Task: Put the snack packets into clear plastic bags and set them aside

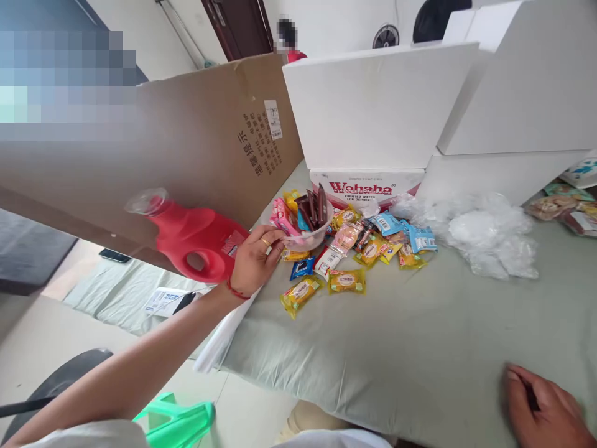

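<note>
My left hand (254,260) pinches the rim of a clear plastic bowl (311,241) at the table's left side. Dark brown wrapped snack sticks (313,208) and a pink packet (283,216) stick out of the bowl. Around it lies a loose pile of wrapped snacks: yellow packets (347,282), a dark blue one (302,268), a white one (328,261) and light blue ones (422,238). My right hand (543,404) rests on the table at the lower right, its fingers loosely curled with nothing visible in them.
A red jug (200,233) with a clear cap stands just left of my left hand. Behind are a cardboard sheet (196,137), a Wahaha carton (364,186) and white boxes (377,109). Crumpled clear plastic bags (489,233) lie right of the snacks. A green stool (180,423) is below.
</note>
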Motion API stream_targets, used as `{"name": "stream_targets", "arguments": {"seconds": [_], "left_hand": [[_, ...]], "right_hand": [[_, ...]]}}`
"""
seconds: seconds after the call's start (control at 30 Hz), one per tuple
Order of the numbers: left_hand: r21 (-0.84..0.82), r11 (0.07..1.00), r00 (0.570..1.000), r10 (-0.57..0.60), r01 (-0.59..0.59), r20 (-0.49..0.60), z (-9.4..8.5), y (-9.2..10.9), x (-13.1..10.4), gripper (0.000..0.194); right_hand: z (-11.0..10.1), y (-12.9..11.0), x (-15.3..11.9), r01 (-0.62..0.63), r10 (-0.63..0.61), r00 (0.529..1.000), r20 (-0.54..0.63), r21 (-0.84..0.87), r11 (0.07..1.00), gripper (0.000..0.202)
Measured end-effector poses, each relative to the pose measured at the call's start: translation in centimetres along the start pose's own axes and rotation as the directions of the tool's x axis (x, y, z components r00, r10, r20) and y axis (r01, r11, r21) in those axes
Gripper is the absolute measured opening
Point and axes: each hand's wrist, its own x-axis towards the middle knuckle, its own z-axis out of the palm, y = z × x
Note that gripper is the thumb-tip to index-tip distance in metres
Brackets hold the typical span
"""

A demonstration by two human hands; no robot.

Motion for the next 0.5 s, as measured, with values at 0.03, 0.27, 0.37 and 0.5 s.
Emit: {"name": "stream_targets", "arguments": {"seconds": [0.03,0.27,0.37,0.5], "left_hand": [[-0.111,0.994,1.000,-0.021,0.019,-0.020,0.2,1.6,-0.2,0.016],[-0.908,0.213,0.799,-0.572,0.361,0.183,10.1,8.6,5.7,0.018],[-0.887,-0.124,0.639,-0.651,0.444,0.411,14.0,9.2,8.7,0.028],[-0.863,-0.214,0.633,-0.602,0.458,0.486,14.7,9.6,10.8,0.039]], "right_hand": [[0.0,0.0,0.1,0.002,-0.003,1.000,-0.013,-0.013,1.000,0.029],[-0.4,-0.6,0.3,0.068,-0.069,0.997,-0.027,-0.049,0.996,0.029],[-0.4,-0.7,0.2,0.079,-0.079,0.997,-0.023,-0.019,0.997,0.028],[-0.1,-0.4,0.2,0.086,-0.085,0.996,-0.026,0.029,0.996,0.030]]}}
